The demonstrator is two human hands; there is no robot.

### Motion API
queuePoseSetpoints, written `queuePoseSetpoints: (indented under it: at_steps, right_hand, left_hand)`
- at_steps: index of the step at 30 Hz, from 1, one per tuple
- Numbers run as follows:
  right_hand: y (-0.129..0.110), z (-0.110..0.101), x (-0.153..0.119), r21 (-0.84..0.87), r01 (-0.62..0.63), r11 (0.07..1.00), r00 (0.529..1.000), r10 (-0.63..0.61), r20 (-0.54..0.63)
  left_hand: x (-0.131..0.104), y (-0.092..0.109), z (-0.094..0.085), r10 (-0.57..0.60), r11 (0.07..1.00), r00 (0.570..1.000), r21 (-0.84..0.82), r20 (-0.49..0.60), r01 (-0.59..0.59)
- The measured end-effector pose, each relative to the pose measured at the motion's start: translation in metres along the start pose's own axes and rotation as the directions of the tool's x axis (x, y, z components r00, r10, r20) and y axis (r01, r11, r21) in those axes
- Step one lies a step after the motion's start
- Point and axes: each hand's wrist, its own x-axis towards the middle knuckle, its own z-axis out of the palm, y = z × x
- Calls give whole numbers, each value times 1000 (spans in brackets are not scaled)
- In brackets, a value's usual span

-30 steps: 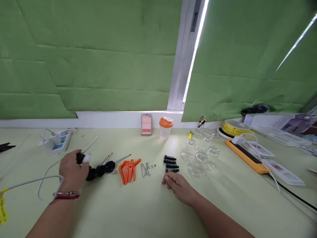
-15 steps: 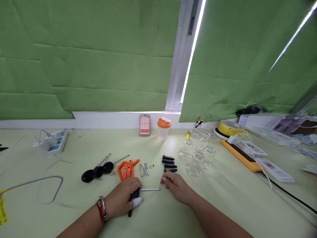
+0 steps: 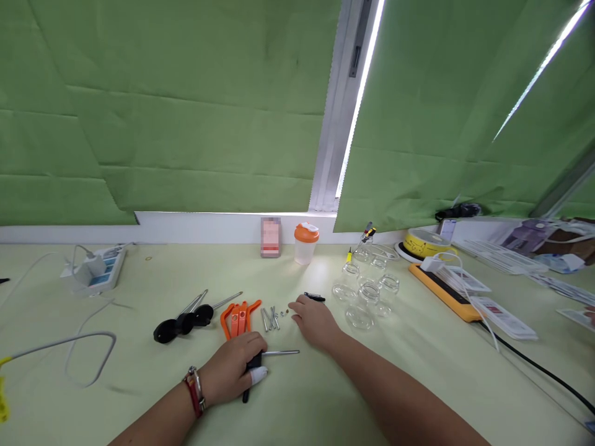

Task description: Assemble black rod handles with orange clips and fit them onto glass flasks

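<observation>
My left hand (image 3: 237, 367) is closed around the dark handle of a screwdriver (image 3: 281, 352), its metal shaft pointing right. Just above that hand lies an orange plastic part (image 3: 239, 317). Several metal screws (image 3: 271, 318) rest right of the orange part, with tiny pieces (image 3: 284, 312) beside them. My right hand (image 3: 313, 321) is over the black spring pieces, with its thumb and index finger apart near the tiny pieces. One black piece (image 3: 315, 297) shows above its knuckles; the others are hidden. Whether anything is under that palm cannot be seen.
More screwdrivers (image 3: 183, 323) lie at left. Glass jars (image 3: 361, 310) stand at right, near an orange power strip (image 3: 444, 291). A cup with an orange lid (image 3: 305, 243) and a phone (image 3: 270, 237) are at the back. A white power strip (image 3: 100, 271) sits far left.
My right hand has moved up and slightly left, covering most of the black pieces. My left hand stays in place with the screwdriver. The view has shifted slightly.
</observation>
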Motion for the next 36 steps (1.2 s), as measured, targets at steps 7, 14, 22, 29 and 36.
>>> queuePoseSetpoints:
  at_steps: [7,14,22,29,36]
  right_hand:
    - [0,8,29,-80,-8,997,999,11,38]
    - [-1,15,25,-55,-34,998,999,36,33]
    - [8,2,-11,184,-47,982,999,50,-11]
    - [24,15,-44,760,-215,614,976,170,139]
    - [23,20,-45,867,-203,456,978,129,161]
  left_hand:
    - [0,-1,1,-1,1000,1000,-5,4,1]
    - [0,-5,3,15,1000,1000,-22,-3,-15]
    - [0,-9,2,0,999,1000,-48,-28,-2]
    - [1,-7,3,12,998,999,-61,-31,-13]
    - [2,-7,5,31,999,999,-35,-35,-32]
